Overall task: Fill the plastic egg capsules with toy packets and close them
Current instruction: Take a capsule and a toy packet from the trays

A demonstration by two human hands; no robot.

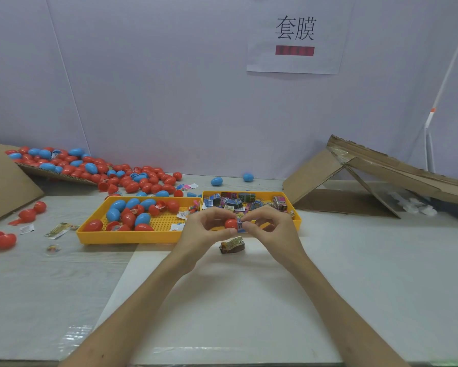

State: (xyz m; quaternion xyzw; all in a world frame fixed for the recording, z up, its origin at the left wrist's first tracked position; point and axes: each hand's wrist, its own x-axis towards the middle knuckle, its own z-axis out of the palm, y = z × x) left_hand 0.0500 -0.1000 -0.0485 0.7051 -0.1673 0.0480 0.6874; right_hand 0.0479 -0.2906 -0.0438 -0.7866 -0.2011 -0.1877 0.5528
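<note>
My left hand (209, 225) has its fingers curled round a red egg capsule (231, 223), held just above the desk (249, 300) in front of the yellow tray of packets (298, 221). My right hand (268, 226) pinches a small blue toy packet (240, 227) against the egg's right end. I judge the shell light, stiff and smooth, apt to slip, so it wants gripping round its widest part. The packet looks soft and crinkly, best pushed in by its end. A spare packet (232, 246) lies on the desk just below.
</note>
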